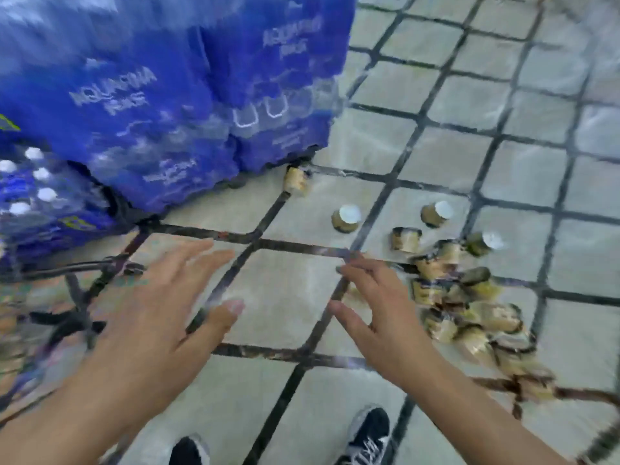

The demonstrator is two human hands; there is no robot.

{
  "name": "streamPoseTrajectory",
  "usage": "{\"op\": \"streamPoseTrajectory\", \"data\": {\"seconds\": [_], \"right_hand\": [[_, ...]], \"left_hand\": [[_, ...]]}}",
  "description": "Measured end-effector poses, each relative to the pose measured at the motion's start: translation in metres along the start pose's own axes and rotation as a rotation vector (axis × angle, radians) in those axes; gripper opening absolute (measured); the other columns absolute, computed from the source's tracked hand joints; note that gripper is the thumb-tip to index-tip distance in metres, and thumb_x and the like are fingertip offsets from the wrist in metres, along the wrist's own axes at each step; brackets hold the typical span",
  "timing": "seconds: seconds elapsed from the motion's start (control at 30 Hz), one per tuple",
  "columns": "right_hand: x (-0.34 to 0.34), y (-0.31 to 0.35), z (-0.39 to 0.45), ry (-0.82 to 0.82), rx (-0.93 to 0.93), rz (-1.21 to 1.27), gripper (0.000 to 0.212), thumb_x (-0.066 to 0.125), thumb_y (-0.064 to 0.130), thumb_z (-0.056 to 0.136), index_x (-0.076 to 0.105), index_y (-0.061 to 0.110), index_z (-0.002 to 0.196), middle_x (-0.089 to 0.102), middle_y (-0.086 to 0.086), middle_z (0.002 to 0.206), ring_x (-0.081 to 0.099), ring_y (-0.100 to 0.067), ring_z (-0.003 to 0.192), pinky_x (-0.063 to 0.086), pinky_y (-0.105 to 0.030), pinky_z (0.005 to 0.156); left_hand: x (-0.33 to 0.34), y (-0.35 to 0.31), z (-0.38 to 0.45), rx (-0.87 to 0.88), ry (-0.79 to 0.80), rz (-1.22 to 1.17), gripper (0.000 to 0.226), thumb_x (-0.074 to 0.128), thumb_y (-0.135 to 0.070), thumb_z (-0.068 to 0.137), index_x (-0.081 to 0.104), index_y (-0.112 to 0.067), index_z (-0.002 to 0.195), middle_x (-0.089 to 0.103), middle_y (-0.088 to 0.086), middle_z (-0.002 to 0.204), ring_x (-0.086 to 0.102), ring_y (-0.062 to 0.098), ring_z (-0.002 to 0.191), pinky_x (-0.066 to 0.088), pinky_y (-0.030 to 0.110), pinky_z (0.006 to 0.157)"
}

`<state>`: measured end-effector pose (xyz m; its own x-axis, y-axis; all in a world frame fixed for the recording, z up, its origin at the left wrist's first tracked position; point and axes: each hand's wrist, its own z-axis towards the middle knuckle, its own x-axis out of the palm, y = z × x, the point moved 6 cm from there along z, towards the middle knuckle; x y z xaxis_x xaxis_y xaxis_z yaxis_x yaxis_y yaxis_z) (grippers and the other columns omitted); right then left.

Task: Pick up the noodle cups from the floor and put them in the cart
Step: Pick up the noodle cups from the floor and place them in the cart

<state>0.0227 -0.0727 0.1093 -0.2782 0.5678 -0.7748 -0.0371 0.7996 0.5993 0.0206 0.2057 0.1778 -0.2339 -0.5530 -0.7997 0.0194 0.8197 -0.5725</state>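
Pale square floor tiles (pixel 385 139) with dark grout lines run across the blurred view. Small round noodle cups (pixel 449 297), gold-brown with white lids, lie scattered and heaped on the right, some tipped over. Glossy blue plastic-wrapped water packs (pixel 151 95) fill the upper left. Left hand (pixel 151 307) and right hand (pixel 382 317) hover with fingers spread, holding nothing, over bare tile beside the heap.

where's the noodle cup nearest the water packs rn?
Head view, upper centre: that noodle cup lies on the tiled floor at the bottom right corner of the blue water packs, apart from the main pile.
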Motion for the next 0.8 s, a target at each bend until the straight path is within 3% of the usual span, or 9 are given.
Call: {"op": "streamPoseTrajectory", "data": {"seconds": [0.13,0.33,0.57,0.7,0.8], "right_hand": [[-0.068,-0.163,-0.064,0.032,0.254,-0.083,0.054,0.05,0.057,0.104,0.044,0.035,0.153,0.036,0.013,0.154,0.035,-0.016,0.143,0.038,-0.037,0.115],[-0.1,-0.358,-0.128,0.095,0.598,-0.106,0.068,0.058,0.055,0.1,0.033,0.035,0.161,0.034,0.003,0.163,0.031,-0.025,0.148,0.036,-0.043,0.118],[-0.02,-0.51,-0.136,0.154,0.904,0.021,0.079,0.066,0.055,0.094,0.03,0.03,0.16,0.037,-0.006,0.155,0.039,-0.034,0.14,0.047,-0.049,0.107],[0.044,-0.582,-0.103,0.167,0.991,0.067,0.08,0.068,0.058,0.09,0.032,0.031,0.157,0.035,-0.009,0.154,0.042,-0.037,0.137,0.05,-0.052,0.102],[0.09,-0.628,-0.071,0.146,1.01,0.085,0.088,0.07,0.059,0.088,0.025,0.034,0.16,0.024,-0.009,0.164,0.038,-0.039,0.143,0.05,-0.053,0.106]], "left_hand": [[0.133,-0.103,0.065,0.063,0.201,0.08,0.072,0.042,-0.078,0.089,0.041,-0.044,0.152,0.028,-0.018,0.163,0.028,0.009,0.15,0.026,0.031,0.119],[0.306,-0.2,0.133,0.122,0.413,0.167,0.073,0.064,-0.06,0.093,0.038,-0.036,0.157,0.025,-0.005,0.167,0.025,0.019,0.153,0.031,0.04,0.12],[0.48,-0.188,0.203,0.206,0.661,0.534,0.093,0.068,-0.066,0.08,0.03,-0.036,0.159,0.025,0.008,0.168,0.025,0.031,0.153,0.036,0.049,0.118],[0.581,-0.147,0.247,0.279,0.767,0.752,0.1,0.067,-0.07,0.076,0.02,-0.041,0.16,0.012,0.008,0.17,0.01,0.032,0.158,0.027,0.061,0.12],[0.652,-0.117,0.264,0.389,0.824,0.892,0.104,0.066,-0.071,0.077,0.012,-0.042,0.162,0.002,0.012,0.171,0.001,0.036,0.159,0.021,0.067,0.12]]}}
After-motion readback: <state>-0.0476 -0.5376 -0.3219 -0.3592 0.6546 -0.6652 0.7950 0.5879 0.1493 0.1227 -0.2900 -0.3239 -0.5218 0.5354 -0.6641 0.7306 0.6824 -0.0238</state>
